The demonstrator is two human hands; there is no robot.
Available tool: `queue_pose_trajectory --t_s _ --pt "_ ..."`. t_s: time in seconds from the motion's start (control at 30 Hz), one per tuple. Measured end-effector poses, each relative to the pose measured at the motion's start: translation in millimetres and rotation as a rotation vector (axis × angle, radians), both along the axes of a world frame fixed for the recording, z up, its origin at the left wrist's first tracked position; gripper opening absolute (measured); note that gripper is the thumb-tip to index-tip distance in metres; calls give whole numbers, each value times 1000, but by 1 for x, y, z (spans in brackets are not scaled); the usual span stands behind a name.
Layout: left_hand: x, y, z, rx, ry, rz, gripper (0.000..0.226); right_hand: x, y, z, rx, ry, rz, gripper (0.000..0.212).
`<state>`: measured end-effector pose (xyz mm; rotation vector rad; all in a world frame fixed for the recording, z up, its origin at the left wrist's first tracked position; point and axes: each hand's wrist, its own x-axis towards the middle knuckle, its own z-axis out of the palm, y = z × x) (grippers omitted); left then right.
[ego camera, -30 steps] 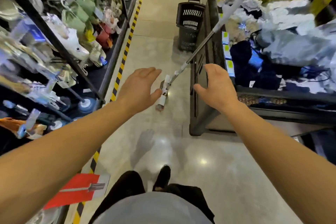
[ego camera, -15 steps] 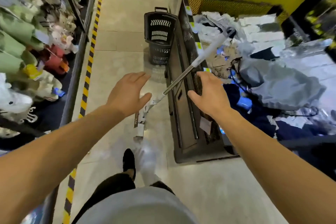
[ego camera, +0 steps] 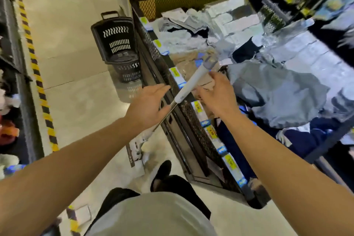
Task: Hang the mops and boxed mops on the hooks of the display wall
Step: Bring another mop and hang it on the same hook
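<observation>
A shop aisle with a pale glossy floor [ego camera: 76, 101] runs between a dark shelf unit [ego camera: 23, 101], edged by yellow-and-black tape, and a mesh-sided bin [ego camera: 191, 113] heaped with packaged textiles.

The left hand [ego camera: 147, 107] is spread flat with straight fingers, over the mop's metal shaft and holding nothing. The mop [ego camera: 191, 84] leans against the bin's rim, white grip pointing up over the goods, its blurred head end low on the floor by the person's foot. The right hand [ego camera: 216, 97] is loosely curved just beside the grip, thumb toward it; no closed hold shows.

The step looks like picking up the mop. It would go best with the right hand on the white grip and the left on the shaft, lifting clear of the rim before turning.

A black shopping basket [ego camera: 118, 44] stands behind in the aisle; swinging the long handle could catch it or the bin's mesh. No hooks are clearly visible.
</observation>
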<state>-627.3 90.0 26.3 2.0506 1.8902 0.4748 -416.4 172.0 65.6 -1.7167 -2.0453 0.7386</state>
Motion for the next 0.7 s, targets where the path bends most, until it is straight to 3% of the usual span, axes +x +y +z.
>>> queue_pose_trajectory --t_s 0.23,0.4,0.7 --pt "4 70 -17 -118 -17 -125 69 -17 43 -16 -165 259 -127 23" --pt "-1 102 -24 -217 -103 -228 71 -22 41 -20 -213 334 -191 28" --pt "-29 111 -39 -318 -296 -542 45 -69 -14 -12 -76 447 -425 34"
